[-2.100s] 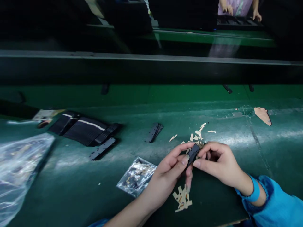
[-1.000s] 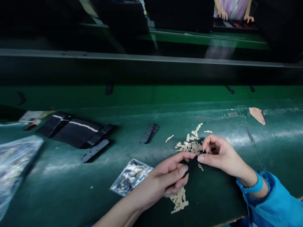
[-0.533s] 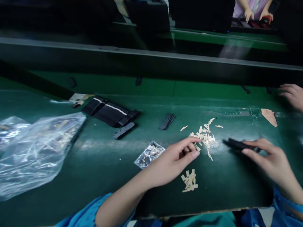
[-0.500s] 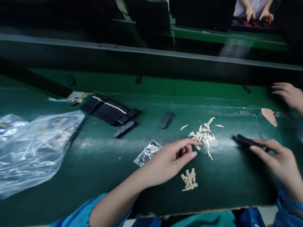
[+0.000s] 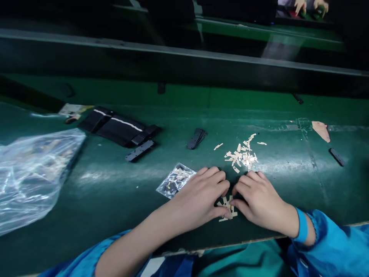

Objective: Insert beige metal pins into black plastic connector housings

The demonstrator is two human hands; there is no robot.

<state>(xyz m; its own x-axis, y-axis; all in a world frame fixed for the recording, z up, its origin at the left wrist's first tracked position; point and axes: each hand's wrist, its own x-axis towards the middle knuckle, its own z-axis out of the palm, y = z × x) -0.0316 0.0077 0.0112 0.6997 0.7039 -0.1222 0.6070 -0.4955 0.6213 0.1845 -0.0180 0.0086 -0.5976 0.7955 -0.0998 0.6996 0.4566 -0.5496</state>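
Observation:
Over a small pile of flat cream-coloured strips (image 5: 225, 204) near the front edge, my two hands almost meet. My left hand (image 5: 203, 192) curls in from the left, its thumb on the pile. My right hand (image 5: 258, 198) faces it with bent fingers, thumb tip at the pile's right side. Whatever lies between the fingertips of each hand is too small or hidden to make out. Just beyond is a larger scatter of cream strips (image 5: 244, 156). A small clear bag (image 5: 174, 180) of parts lies partly behind my left hand.
Flat black parts lie at right (image 5: 336, 157), at centre (image 5: 196, 138) and at left (image 5: 140, 150). A black pouch (image 5: 115, 127) with white stripes is farther back. A large plastic bag (image 5: 43, 173) covers the left. A dark rail (image 5: 184, 55) crosses behind; a co-worker's hands (image 5: 300, 5) show beyond.
My right hand has let go of the black part, which now lies at the right, and has come left to the small pile. My left hand has curled over the pile. Another person's hand has left the right edge.

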